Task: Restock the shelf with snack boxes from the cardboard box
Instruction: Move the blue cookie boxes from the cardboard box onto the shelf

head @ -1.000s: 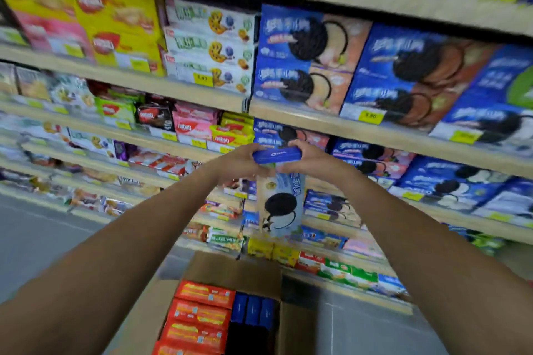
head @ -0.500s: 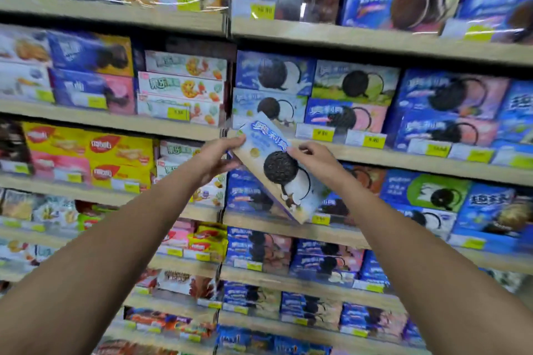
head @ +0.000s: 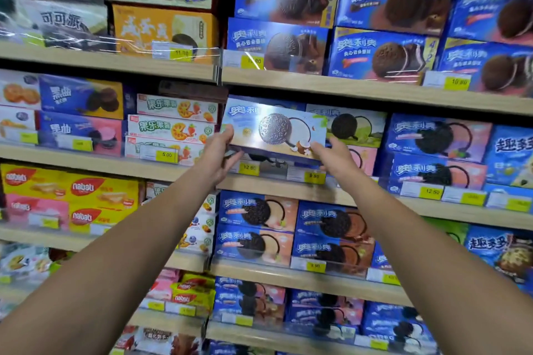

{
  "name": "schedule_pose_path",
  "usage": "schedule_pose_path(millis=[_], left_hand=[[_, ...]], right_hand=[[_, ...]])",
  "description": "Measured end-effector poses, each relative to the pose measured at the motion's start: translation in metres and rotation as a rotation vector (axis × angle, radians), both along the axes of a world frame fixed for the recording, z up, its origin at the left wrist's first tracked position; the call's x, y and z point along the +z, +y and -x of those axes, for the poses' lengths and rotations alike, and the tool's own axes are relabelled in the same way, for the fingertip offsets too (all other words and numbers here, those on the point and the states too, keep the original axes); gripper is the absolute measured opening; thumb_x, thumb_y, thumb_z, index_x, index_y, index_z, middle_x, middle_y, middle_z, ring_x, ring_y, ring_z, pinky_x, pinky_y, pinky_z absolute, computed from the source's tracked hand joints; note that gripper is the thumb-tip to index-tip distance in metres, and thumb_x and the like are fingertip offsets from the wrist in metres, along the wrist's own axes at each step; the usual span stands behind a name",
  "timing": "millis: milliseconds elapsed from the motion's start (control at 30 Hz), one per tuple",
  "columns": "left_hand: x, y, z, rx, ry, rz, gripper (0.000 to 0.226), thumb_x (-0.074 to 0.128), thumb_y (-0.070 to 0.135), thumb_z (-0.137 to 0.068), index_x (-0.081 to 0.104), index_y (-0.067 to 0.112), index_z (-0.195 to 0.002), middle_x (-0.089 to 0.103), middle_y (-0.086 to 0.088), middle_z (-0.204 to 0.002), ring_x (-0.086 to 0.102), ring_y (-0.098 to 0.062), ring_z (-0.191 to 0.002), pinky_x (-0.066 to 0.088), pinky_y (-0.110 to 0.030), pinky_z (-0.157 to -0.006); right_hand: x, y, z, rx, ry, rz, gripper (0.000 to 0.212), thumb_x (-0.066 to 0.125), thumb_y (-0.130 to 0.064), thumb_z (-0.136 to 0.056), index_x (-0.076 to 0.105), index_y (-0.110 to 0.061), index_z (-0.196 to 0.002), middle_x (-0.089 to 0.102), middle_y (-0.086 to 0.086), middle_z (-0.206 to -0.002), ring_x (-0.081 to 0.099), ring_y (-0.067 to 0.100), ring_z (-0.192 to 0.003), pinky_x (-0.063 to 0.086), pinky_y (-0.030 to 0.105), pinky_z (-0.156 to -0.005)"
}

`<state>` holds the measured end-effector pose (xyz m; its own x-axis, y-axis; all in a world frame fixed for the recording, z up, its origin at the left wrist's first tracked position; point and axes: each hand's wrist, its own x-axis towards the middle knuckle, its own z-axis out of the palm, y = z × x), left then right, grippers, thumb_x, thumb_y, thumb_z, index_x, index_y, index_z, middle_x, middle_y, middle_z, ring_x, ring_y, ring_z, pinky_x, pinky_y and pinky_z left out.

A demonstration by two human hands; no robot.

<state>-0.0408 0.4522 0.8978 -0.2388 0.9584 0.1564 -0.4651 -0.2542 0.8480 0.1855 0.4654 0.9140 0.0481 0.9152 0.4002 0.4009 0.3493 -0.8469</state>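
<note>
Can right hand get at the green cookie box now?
Probably not: the right hand grips a corner of the pale blue box, which covers the left end of the green cookie box.

The cookie box (head: 274, 131) hid most of the lower box (head: 268, 163). Fingertips of the left hand (head: 220, 154) were hidden under it. Some price tags (head: 82, 145) were too blurred to read. The frame edge cut off the rightmost box (head: 514, 153).

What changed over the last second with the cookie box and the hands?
The cookie box rose from hanging on end above the cardboard box, tilted on the way up, and now lies level at the front of the shelf, over a stocked box. The left hand and right hand kept hold of its ends throughout.
</note>
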Motion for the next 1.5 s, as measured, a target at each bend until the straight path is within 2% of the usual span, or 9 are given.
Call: schedule_pose_path(millis=[100, 233, 300, 500, 733, 833, 967, 1333, 1500], left_hand=[[0.005, 0.019, 0.0, 0.017, 0.092, -0.029, 0.032, 0.048, 0.027, -0.097, 0.044, 0.008, -0.122, 0.056, -0.011, -0.12, 0.059, -0.019, -0.095, 0.054, -0.025, -0.061], [0.002, 0.042, 0.001, 0.236, 0.588, -0.018, 0.037, 0.038, 0.024, -0.1, 0.033, 0.008, -0.133, 0.047, -0.012, -0.118, 0.05, -0.025, -0.105, 0.04, -0.032, -0.083], [-0.002, 0.051, 0.002, 0.319, 0.743, -0.018, 0.039, 0.037, 0.018, -0.1, 0.034, 0.001, -0.135, 0.048, -0.011, -0.117, 0.047, -0.02, -0.099, 0.036, -0.029, -0.079], [-0.019, 0.078, 0.014, 0.517, 1.044, 0.08, 0.022, 0.046, 0.017, -0.095, 0.054, -0.003, -0.101, 0.052, -0.03, -0.116, 0.053, -0.039, -0.098, 0.045, -0.041, -0.082], [-0.028, 0.091, 0.021, 0.544, 1.118, 0.133, 0.019, 0.047, 0.014, -0.094, 0.055, -0.001, -0.102, 0.054, -0.028, -0.114, 0.057, -0.036, -0.08, 0.044, -0.037, -0.069], [-0.029, 0.093, 0.02, 0.579, 1.162, 0.163, 0.02, 0.049, 0.014, -0.093, 0.052, -0.002, -0.106, 0.056, -0.025, -0.112, 0.059, -0.036, -0.084, 0.043, -0.038, -0.066], [-0.028, 0.091, 0.016, 0.594, 1.129, 0.179, 0.021, 0.047, 0.009, -0.094, 0.047, -0.001, -0.112, 0.058, -0.021, -0.107, 0.056, -0.032, -0.086, 0.038, -0.035, -0.065], [-0.014, 0.081, 0.018, 0.432, 1.24, 0.225, 0.015, 0.046, 0.001, -0.089, 0.049, -0.004, -0.103, 0.054, -0.018, -0.097, 0.048, -0.03, -0.085, 0.04, -0.037, -0.071], [-0.013, 0.066, 0.014, 0.349, 1.166, 0.221, 0.012, 0.046, 0.0, -0.09, 0.042, 0.003, -0.101, 0.046, -0.015, -0.097, 0.045, -0.025, -0.085, 0.036, -0.032, -0.071]], right_hand=[[0.007, 0.017, 0.0, -0.022, 0.046, -0.043, 0.024, 0.051, -0.02, -0.093, 0.051, -0.016, -0.117, 0.06, 0.003, -0.114, 0.054, 0.018, -0.093, 0.051, 0.024, -0.074], [0.009, 0.036, 0.002, -0.061, 0.007, -0.069, 0.044, 0.051, -0.012, -0.091, 0.044, -0.009, -0.134, 0.056, 0.0, -0.123, 0.053, 0.02, -0.107, 0.041, 0.027, -0.086], [0.006, 0.043, 0.004, -0.078, -0.03, -0.046, 0.052, 0.051, -0.015, -0.091, 0.037, -0.007, -0.141, 0.046, 0.006, -0.141, 0.046, 0.026, -0.126, 0.037, 0.03, -0.095], [-0.008, 0.06, 0.009, -0.122, -0.173, -0.021, 0.051, 0.051, -0.02, -0.096, 0.036, 0.001, -0.14, 0.044, 0.017, -0.141, 0.042, 0.031, -0.128, 0.036, 0.035, -0.099], [-0.019, 0.076, 0.018, -0.134, -0.281, -0.021, 0.05, 0.042, -0.026, -0.099, 0.033, -0.014, -0.146, 0.044, 0.009, -0.144, 0.05, 0.029, -0.12, 0.041, 0.036, -0.093], [-0.022, 0.082, 0.023, -0.138, -0.307, -0.033, 0.05, 0.043, -0.026, -0.098, 0.033, -0.015, -0.146, 0.055, 0.008, -0.125, 0.054, 0.024, -0.097, 0.042, 0.034, -0.082], [-0.024, 0.085, 0.027, -0.198, -0.324, -0.012, 0.031, 0.047, -0.021, -0.095, 0.051, -0.007, -0.122, 0.061, 0.011, -0.112, 0.057, 0.032, -0.1, 0.044, 0.036, -0.077], [-0.016, 0.077, 0.024, 0.014, -0.252, 0.086, 0.036, 0.043, -0.002, -0.089, 0.051, 0.007, -0.123, 0.056, 0.025, -0.126, 0.051, 0.041, -0.117, 0.041, 0.054, -0.1], [-0.012, 0.064, 0.027, -0.015, -0.161, 0.076, 0.041, 0.046, -0.004, -0.092, 0.043, 0.01, -0.131, 0.047, 0.027, -0.135, 0.045, 0.039, -0.125, 0.038, 0.046, -0.105]])
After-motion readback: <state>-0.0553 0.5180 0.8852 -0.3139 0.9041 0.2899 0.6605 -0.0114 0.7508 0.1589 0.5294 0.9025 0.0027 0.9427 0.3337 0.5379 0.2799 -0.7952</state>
